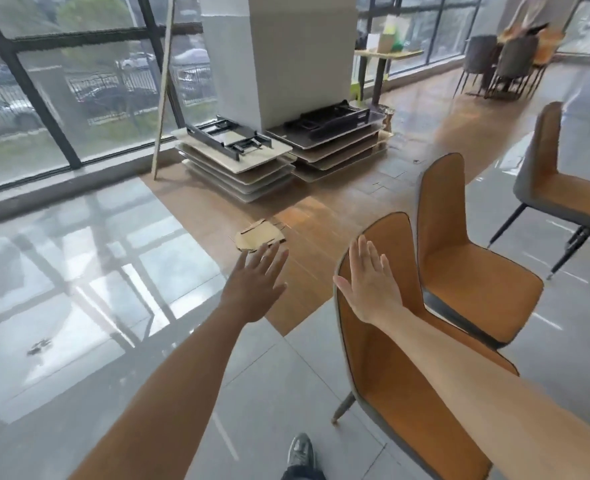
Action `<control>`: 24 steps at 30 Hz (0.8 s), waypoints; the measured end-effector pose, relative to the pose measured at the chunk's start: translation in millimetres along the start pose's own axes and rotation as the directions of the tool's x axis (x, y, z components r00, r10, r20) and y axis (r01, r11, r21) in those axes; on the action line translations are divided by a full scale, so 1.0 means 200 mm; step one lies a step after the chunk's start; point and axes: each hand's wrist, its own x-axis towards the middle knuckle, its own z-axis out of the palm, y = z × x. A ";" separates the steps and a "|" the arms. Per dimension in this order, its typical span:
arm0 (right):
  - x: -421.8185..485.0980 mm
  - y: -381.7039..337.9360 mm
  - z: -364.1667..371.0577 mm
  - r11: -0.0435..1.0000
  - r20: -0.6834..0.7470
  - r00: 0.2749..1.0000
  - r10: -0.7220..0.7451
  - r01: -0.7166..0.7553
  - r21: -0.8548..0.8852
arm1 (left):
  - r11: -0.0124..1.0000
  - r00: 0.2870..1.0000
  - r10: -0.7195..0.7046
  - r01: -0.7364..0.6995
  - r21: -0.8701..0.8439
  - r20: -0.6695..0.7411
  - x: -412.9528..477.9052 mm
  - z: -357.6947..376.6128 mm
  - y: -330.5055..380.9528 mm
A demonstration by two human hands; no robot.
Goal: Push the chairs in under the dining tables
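Note:
Three orange chairs with grey shells stand loose on the floor at the right. The nearest chair [387,358] has its back toward me, and my right hand [369,282] hovers open in front of the top of its backrest, fingers spread. A second chair [459,258] stands just behind it, and a third chair [556,188] is farther right. My left hand [255,282] is stretched out open over the floor, left of the chairs, holding nothing. A dining table [525,39] with chairs around it stands far back right.
Two stacks of folded tabletops [241,161] lie around a white pillar [279,57]. A piece of cardboard [260,237] lies on the wooden floor strip. A small table [387,55] with items stands behind the pillar. Glass walls run along the left. My shoe [300,452] shows below.

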 end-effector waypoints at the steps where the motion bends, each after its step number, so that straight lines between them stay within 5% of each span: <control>1: 0.12 0.05 0.00 0.999 -0.001 0.999 0.032 -0.032 0.017 | 0.999 0.999 0.043 -0.043 0.013 -0.001 0.18 -0.02 0.00; 6: 0.60 0.31 0.00 0.971 0.000 0.976 0.217 -0.216 0.098 | 0.955 0.953 0.297 -0.296 0.023 -0.057 1.02 -0.15 0.10; 12: 0.80 0.65 -0.04 0.838 -0.005 0.846 0.533 -0.527 0.138 | 0.748 0.747 0.663 -0.661 0.066 -0.038 1.70 -0.22 0.47; 17: 0.84 0.92 -0.02 0.564 0.002 0.572 0.820 -0.808 0.170 | 0.450 0.450 0.893 -0.883 0.137 -0.033 2.11 -0.26 0.88; 24: 0.90 1.00 0.00 0.033 0.067 0.049 0.997 -0.974 0.225 | -0.056 -0.040 0.996 -0.975 0.214 0.079 2.41 -0.28 1.23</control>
